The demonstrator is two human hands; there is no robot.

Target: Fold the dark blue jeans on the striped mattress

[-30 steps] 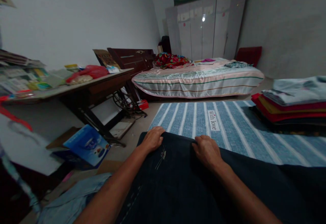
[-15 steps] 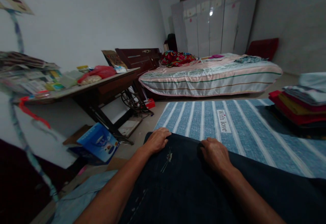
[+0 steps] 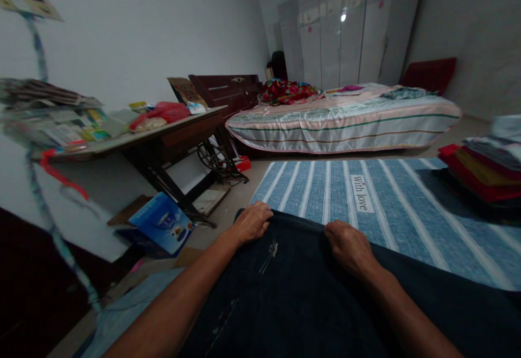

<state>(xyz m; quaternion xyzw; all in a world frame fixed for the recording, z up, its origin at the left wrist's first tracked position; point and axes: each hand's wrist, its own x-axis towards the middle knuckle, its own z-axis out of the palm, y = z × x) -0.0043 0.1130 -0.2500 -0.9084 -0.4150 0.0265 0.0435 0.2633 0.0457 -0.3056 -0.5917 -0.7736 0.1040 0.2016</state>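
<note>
A dark navy cloth garment [image 3: 301,287] with small pale embroidery spreads across the lower middle and right of the view. At its far left corner, my left hand [image 3: 253,222] is closed over the edge. Further right along the same edge, my right hand [image 3: 350,247] grips the fabric with bent fingers. The edge between the two hands runs fairly straight. Under and beyond the garment lies a blue and white striped mat [image 3: 309,184] with a "With love" label [image 3: 362,193]. What kind of garment it is, I cannot make out.
A stack of folded clothes [image 3: 484,171] sits on the mat at right. To the left stand a cluttered sewing table [image 3: 179,125] and a blue box [image 3: 163,225]. A bed [image 3: 342,125] and a wardrobe [image 3: 325,43] are at the back. Light blue cloth [image 3: 138,304] lies lower left.
The view has shifted slightly, so the room appears a little further right. Both hands keep their hold on the garment's edge, with little movement.
</note>
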